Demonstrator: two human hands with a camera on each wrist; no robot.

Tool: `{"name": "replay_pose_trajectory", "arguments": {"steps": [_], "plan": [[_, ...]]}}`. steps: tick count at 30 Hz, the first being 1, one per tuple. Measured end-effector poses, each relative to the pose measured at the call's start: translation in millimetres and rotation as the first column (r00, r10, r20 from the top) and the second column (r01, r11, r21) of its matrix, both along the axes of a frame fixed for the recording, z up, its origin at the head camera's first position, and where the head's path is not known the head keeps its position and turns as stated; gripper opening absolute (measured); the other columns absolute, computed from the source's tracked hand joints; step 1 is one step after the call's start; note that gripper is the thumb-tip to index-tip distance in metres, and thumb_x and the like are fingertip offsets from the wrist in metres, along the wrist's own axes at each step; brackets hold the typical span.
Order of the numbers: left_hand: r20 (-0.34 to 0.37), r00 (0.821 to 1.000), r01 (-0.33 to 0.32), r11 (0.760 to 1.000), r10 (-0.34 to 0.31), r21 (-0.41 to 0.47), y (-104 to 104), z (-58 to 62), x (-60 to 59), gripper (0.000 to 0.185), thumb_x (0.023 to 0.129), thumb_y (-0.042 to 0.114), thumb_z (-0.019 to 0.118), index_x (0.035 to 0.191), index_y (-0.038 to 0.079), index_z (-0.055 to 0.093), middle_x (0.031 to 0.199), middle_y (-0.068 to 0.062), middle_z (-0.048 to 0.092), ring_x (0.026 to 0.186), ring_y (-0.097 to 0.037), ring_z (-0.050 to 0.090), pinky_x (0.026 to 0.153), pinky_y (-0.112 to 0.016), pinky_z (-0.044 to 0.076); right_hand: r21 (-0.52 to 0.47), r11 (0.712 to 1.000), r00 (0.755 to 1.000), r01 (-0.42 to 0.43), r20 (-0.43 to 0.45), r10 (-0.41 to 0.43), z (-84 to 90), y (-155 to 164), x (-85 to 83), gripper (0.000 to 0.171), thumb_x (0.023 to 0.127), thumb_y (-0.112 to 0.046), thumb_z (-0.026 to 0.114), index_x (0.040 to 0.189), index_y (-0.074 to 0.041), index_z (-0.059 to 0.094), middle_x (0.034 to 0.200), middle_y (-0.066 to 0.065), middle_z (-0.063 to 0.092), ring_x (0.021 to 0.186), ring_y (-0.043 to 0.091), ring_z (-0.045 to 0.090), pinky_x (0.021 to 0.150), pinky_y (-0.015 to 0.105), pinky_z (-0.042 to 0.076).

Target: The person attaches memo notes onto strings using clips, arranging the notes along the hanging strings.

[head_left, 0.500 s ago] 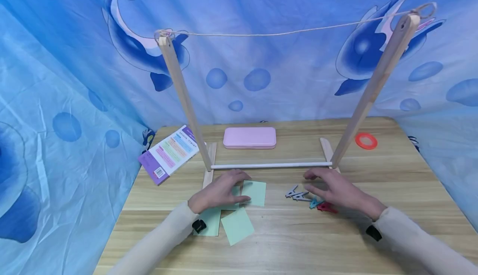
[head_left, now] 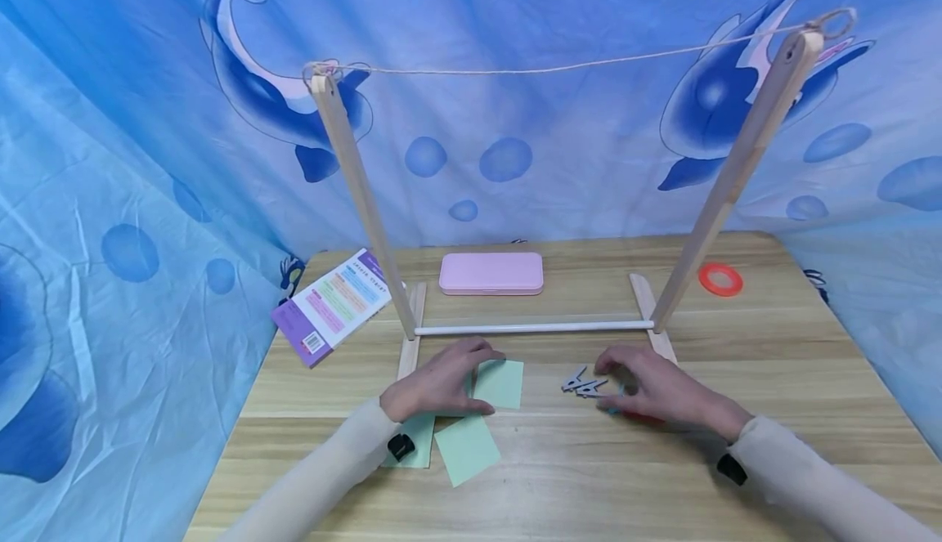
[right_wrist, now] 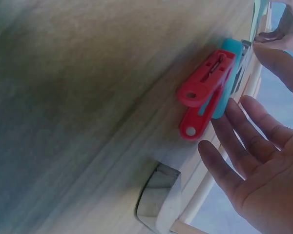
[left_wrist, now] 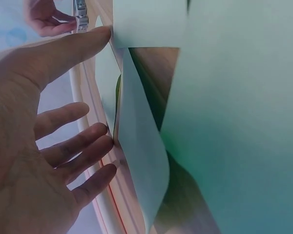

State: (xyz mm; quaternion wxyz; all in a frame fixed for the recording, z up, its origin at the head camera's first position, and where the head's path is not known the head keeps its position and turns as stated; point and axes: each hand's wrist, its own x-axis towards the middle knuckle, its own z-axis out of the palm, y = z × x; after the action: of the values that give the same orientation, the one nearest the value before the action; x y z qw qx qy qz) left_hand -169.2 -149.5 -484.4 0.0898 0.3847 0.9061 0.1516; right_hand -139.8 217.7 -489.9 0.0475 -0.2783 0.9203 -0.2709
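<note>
- Wooden table [head_left: 559,477] carries a wooden frame [head_left: 368,199] with a string [head_left: 559,65] stretched across its top; a pink case [head_left: 491,272], a booklet [head_left: 333,305] and a red ring [head_left: 720,279] lie behind it.
- Green paper sheets [head_left: 465,448] lie at the front left. The left hand [head_left: 441,382] rests on them with straight fingers and grips nothing, as it did half a second ago.
- Small clothespins lie at the front right: grey ones [head_left: 581,384], a red one [right_wrist: 205,92], a teal one [right_wrist: 230,63].
- The right hand [head_left: 655,391] has come down lower over the pins; its fingers are spread beside the red pin, not yet pinching, so I judge the picking is only starting.
</note>
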Motion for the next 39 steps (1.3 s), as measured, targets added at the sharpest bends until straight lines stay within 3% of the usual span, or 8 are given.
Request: {"name": "replay_pose_trajectory", "arguments": {"steps": [13, 22, 34, 39], "plan": [[0.062, 0.998, -0.019, 0.999, 0.017, 0.033, 2.2, -3.0, -3.6, 0.075, 0.077, 0.050, 0.080, 0.140, 0.017, 0.054, 0.120, 0.001, 0.057, 0.103, -0.014, 0.053, 0.087, -0.026, 0.048, -0.008, 1.000, 0.998, -0.011, 0.060, 0.011, -4.4, 0.3, -0.6, 0.037, 0.076, -0.035, 0.084, 0.106, -0.024, 0.065, 0.101, -0.014, 0.065, 0.094, 0.003, 0.061, 0.083, 0.025, 0.054], [0.084, 0.996, -0.036, 0.999, 0.032, 0.038, 3.3, -6.7, -4.7, 0.069, 0.077, 0.049, 0.081, 0.134, 0.018, 0.059, 0.115, 0.002, 0.058, 0.101, -0.014, 0.050, 0.082, -0.022, 0.044, -0.008, 1.000, 0.999, 0.018, 0.043, -0.018, -8.0, -1.4, 1.7, 0.034, 0.075, -0.036, 0.085, 0.102, -0.026, 0.065, 0.097, -0.016, 0.065, 0.088, 0.003, 0.059, 0.077, 0.021, 0.050], [0.057, 0.997, -0.049, 0.996, 0.045, 0.072, 5.3, -8.3, -10.7, 0.053, 0.080, 0.044, 0.080, 0.123, 0.017, 0.065, 0.121, 0.004, 0.057, 0.108, -0.010, 0.051, 0.094, -0.028, 0.050, 0.043, 0.998, 0.997, 0.043, 0.064, -0.046, -8.6, -5.3, 1.4, 0.035, 0.075, -0.038, 0.083, 0.104, -0.029, 0.065, 0.098, -0.019, 0.064, 0.090, 0.000, 0.059, 0.080, 0.022, 0.053], [0.054, 0.998, -0.040, 0.996, 0.036, 0.077, 7.5, -4.6, -10.7, 0.043, 0.080, 0.042, 0.080, 0.115, 0.020, 0.066, 0.119, 0.005, 0.057, 0.105, -0.010, 0.051, 0.091, -0.028, 0.050, 0.060, 0.997, 0.997, 0.048, 0.058, -0.051, -5.7, -7.5, 1.5, 0.034, 0.075, -0.036, 0.084, 0.103, -0.030, 0.065, 0.097, -0.020, 0.063, 0.088, 0.000, 0.059, 0.079, 0.022, 0.053]]}}
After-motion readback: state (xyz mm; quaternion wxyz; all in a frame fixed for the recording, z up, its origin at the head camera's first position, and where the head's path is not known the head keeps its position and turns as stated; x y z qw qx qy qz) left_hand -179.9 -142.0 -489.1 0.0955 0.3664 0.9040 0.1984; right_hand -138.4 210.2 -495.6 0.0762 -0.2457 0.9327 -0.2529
